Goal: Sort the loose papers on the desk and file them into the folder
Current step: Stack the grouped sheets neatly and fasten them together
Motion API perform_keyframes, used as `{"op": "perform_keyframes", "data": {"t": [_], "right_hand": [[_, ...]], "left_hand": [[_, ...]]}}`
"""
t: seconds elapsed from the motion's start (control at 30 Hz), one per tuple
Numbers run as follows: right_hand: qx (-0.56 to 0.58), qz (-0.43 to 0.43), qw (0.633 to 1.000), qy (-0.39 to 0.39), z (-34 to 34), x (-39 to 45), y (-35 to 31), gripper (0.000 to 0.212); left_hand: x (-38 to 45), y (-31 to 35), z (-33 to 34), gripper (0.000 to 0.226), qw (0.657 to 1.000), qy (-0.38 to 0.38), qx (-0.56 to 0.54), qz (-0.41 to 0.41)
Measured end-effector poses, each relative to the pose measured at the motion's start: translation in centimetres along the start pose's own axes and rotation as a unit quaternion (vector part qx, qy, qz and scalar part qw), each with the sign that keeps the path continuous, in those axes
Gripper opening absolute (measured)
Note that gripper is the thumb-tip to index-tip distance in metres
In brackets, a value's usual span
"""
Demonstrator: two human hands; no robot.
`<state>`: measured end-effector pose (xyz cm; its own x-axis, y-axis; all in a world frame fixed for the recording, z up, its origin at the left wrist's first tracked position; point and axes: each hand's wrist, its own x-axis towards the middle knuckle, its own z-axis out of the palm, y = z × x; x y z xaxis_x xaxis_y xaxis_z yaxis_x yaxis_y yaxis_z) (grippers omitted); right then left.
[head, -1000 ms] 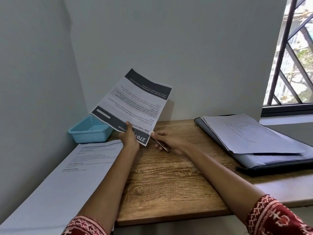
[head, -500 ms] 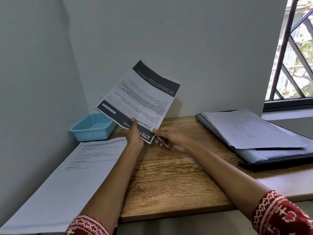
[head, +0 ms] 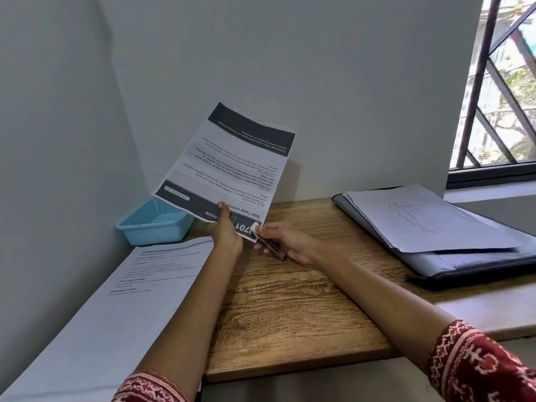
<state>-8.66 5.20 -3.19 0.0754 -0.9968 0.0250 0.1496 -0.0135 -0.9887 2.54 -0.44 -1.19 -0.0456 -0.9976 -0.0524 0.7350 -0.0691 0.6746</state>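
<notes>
Printed sheet (head: 229, 169) raised higher than before above bare worktop (head: 290, 300), left hand (head: 226, 232) pinching its bottom edge, right hand (head: 282, 239) gripping a dark pen-like thing (head: 271, 247) at its corner, folder (head: 452, 250) well right.

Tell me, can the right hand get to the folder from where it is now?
Probably yes: bare desk lies between the right hand and the folder, but it grips a small dark tool at the sheet's corner.

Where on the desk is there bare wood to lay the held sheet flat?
Bare wood lies on the desk between the white sheet at left and the folder at right, toward the near edge. The far-left corner is crowded: blue basket, both hands, the held sheet.
</notes>
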Motion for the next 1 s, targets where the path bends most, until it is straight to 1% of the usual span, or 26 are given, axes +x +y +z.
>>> {"op": "perform_keyframes", "data": {"t": [0.1, 0.17, 0.3, 0.33, 0.4, 0.47, 0.5, 0.57, 0.63, 0.67, 0.73, 1.0], "right_hand": [[-0.004, -0.009, 1.0, 0.012, 0.1, -0.1, 0.1, 0.008], [-0.002, -0.018, 1.0, 0.019, 0.2, -0.1, 0.1, 0.007], [0.021, -0.026, 0.999, 0.029, 0.2, 0.0, -0.2, 0.006], [0.024, -0.026, 0.999, 0.037, 0.1, 0.1, -0.3, 0.005], [0.036, -0.029, 0.997, 0.057, -0.2, 0.2, -0.4, 0.006], [0.041, -0.032, 0.996, 0.074, -0.6, 0.3, -0.6, 0.008], [0.041, -0.034, 0.995, 0.081, -0.7, 0.3, -0.6, 0.008], [0.044, -0.037, 0.995, 0.085, -0.8, 0.2, -0.6, 0.009], [0.053, -0.039, 0.995, 0.079, -0.8, 0.2, -0.6, 0.01], [0.054, -0.04, 0.995, 0.079, -0.8, 0.3, -0.6, 0.011], [0.041, -0.041, 0.995, 0.085, -0.8, 0.3, -0.5, 0.014], [-0.019, -0.038, 0.992, 0.116, -0.8, 0.4, -0.2, 0.015]], "left_hand": [[0.2, -0.1, -0.1, 0.027, 1.0, 0.0, -0.003, 0.004], [0.2, -0.1, -0.1, 0.032, 1.0, -0.01, -0.008, 0.0], [0.4, -0.1, -0.5, 0.039, 0.999, -0.021, 0.015, -0.028], [0.5, -0.1, -0.7, 0.044, 0.998, -0.036, 0.032, -0.045], [0.6, 0.0, -1.1, 0.056, 0.986, -0.103, 0.094, -0.094], [0.2, 0.0, -1.1, 0.066, 0.958, -0.186, 0.177, -0.132], [0.0, -0.2, -1.0, 0.062, 0.945, -0.219, 0.199, -0.137], [-0.6, -0.7, -0.8, 0.042, 0.93, -0.267, 0.21, -0.141], [-0.8, -1.1, -0.7, 0.02, 0.93, -0.269, 0.221, -0.12], [-0.7, -1.2, -0.8, 0.014, 0.932, -0.261, 0.226, -0.106], [-0.6, -1.4, -0.9, 0.009, 0.935, -0.251, 0.23, -0.095], [-0.3, -2.1, -0.9, 0.005, 0.942, -0.23, 0.227, -0.088]]}}
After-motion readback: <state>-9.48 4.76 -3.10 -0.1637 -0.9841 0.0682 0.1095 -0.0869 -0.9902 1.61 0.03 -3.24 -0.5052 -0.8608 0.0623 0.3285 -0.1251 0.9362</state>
